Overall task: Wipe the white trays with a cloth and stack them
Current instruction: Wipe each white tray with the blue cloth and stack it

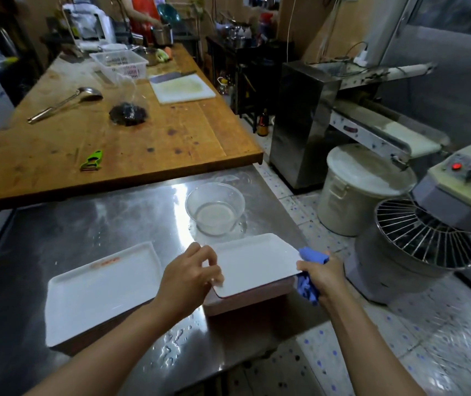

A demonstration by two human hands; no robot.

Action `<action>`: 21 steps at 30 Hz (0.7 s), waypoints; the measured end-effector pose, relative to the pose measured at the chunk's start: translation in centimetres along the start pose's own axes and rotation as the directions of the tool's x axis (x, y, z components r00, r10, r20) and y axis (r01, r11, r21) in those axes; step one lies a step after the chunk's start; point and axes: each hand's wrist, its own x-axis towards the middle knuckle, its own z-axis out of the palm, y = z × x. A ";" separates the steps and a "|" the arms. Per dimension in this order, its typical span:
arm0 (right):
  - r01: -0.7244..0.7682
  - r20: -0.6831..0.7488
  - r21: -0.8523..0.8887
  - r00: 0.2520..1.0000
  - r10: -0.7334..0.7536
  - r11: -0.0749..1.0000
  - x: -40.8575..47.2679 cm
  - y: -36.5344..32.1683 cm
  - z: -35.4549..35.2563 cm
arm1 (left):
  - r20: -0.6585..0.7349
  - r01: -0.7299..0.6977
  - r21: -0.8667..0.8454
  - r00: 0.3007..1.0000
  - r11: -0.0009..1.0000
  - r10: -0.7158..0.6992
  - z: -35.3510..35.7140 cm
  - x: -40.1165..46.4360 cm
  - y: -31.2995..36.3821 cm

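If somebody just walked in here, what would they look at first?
Probably the two white trays on the shiny steel table: the right tray is held by the left hand and the right hand, which also grips a blue cloth. The left tray lies beside it, with a clear bowl behind. Right of the table stands a big dough mixer.

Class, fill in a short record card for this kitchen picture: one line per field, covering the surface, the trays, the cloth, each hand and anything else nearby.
surface: steel table, wet in patches
right tray: white, on a stack, near the table's right edge
left tray: white, faint red smear near its far rim
cloth: blue, bunched
right hand: grip on cloth at right tray's edge
left hand: fingers curled at right tray's left edge
nearby: clear bowl beyond the trays
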 end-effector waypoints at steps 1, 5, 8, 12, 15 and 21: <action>-0.002 -0.002 -0.040 1.000 0.002 0.999 0.1 0.5 0.1 | 0.035 0.067 0.009 0.997 0.998 -0.067 0.4 -0.2 -0.2; 0.056 -0.051 -0.141 0.997 -0.063 0.988 0.3 2.2 0.6 | 0.119 0.180 0.047 0.976 0.983 -0.184 2.0 -0.9 -1.2; 0.138 -0.079 -0.214 0.984 -0.158 0.967 0.3 2.9 1.3 | 0.149 0.193 0.074 0.968 0.978 -0.202 2.8 -1.3 -1.9; 0.249 -0.061 -0.321 0.957 -0.282 0.914 0.3 3.0 2.1 | 0.172 0.243 0.065 0.953 0.968 -0.251 3.8 -1.7 -2.5; 0.260 -0.052 -0.393 0.951 -0.304 0.882 0.3 3.1 2.2 | 0.182 0.249 0.075 0.949 0.966 -0.259 4.3 -2.0 -2.9; 0.247 -0.053 -0.474 0.950 -0.308 0.845 0.3 3.2 1.6 | 0.204 0.265 0.098 0.938 0.959 -0.280 4.9 -2.7 -3.4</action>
